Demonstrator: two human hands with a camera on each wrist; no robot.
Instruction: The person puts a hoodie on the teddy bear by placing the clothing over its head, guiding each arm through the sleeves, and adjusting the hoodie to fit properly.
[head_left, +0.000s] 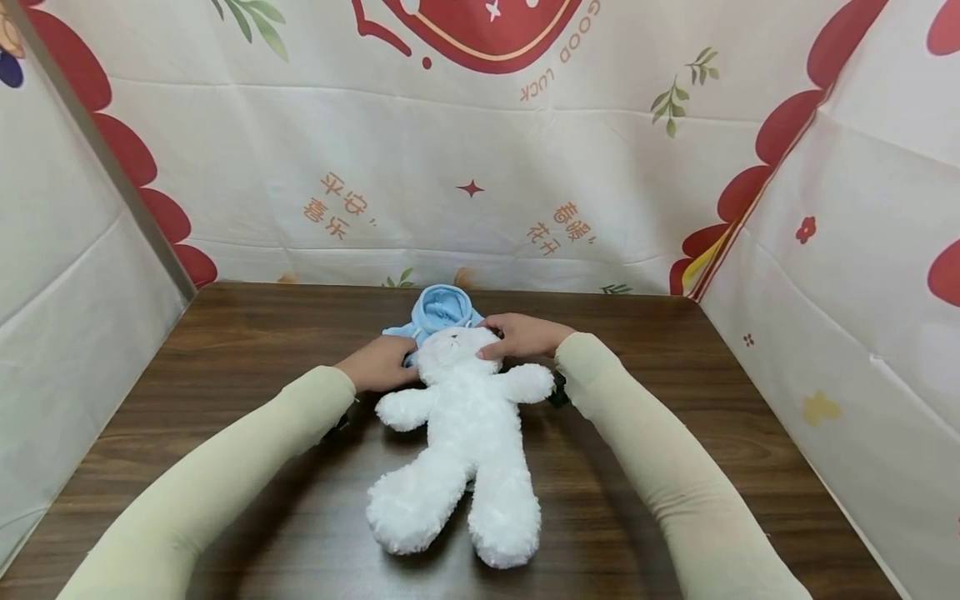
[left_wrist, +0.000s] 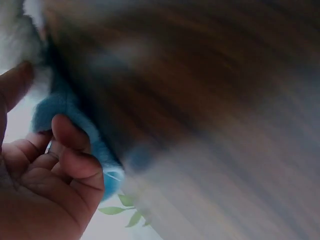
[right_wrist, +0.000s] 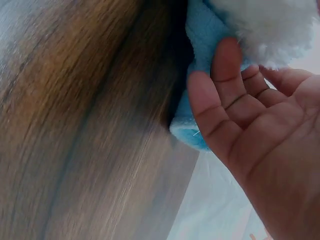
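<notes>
A white plush toy point(head_left: 474, 421) lies on its back on the table, its small face toward the far side. Beyond and partly under its head is a light blue hooded garment point(head_left: 441, 308), the hood's opening upward. My left hand point(head_left: 380, 364) is at the left of the head; its thumb touches white fur and its curled fingers lie against the blue cloth point(left_wrist: 50, 111). On the other side, my right hand point(head_left: 527, 335) grips the head's edge with the thumb on the fur, and its fingers touch the blue cloth point(right_wrist: 202, 30). The toy hides part of the garment.
The dark wood-grain table point(head_left: 285, 333) reaches back to a white printed cloth wall point(head_left: 420, 200). More cloth walls stand at the left point(head_left: 75, 233) and right point(head_left: 847, 208). Dark bands sit under both sleeves at the wrists.
</notes>
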